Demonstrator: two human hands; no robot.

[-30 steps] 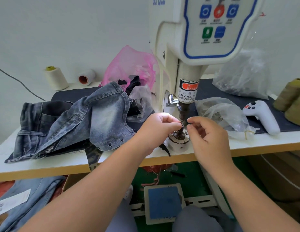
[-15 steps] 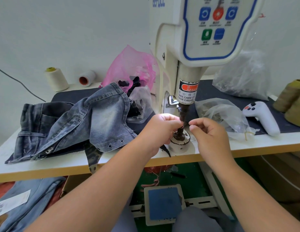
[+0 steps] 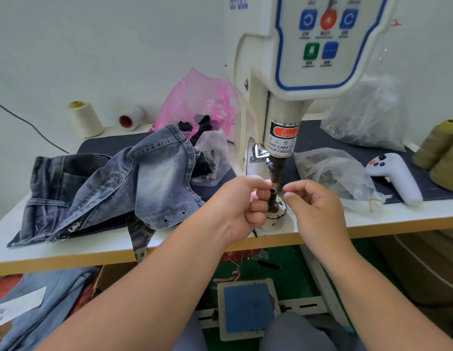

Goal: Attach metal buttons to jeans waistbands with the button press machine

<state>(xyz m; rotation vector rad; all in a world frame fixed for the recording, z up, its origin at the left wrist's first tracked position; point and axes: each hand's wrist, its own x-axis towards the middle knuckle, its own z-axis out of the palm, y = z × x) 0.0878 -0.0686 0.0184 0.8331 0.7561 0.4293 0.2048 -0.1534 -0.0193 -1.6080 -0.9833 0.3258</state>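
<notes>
The button press machine [image 3: 291, 72] stands on the table [image 3: 68, 252]. Left of it lie the jeans [image 3: 124, 188], with two thread cones [image 3: 84, 120] behind them. Right of it lie plastic bags [image 3: 331, 171], then a handheld controller [image 3: 395, 176]. Below it, on the floor, sits the foot pedal [image 3: 247, 307]. Both hands flank its lower die [image 3: 276, 206].

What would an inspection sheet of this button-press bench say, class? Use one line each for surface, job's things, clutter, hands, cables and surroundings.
Surface: white table with a dark mat at the back.
Job's things: button press machine; lower die post bare; jeans heaped to the left, not under the press.
Clutter: pink bag, clear bags, thread cones, white controller.
Hands: left hand curled beside the post; right hand pinching beside the ram tip, contents too small to tell.
Cables: dark cable along the wall.
Surroundings: blue foot pedal below; more denim on the floor.
</notes>
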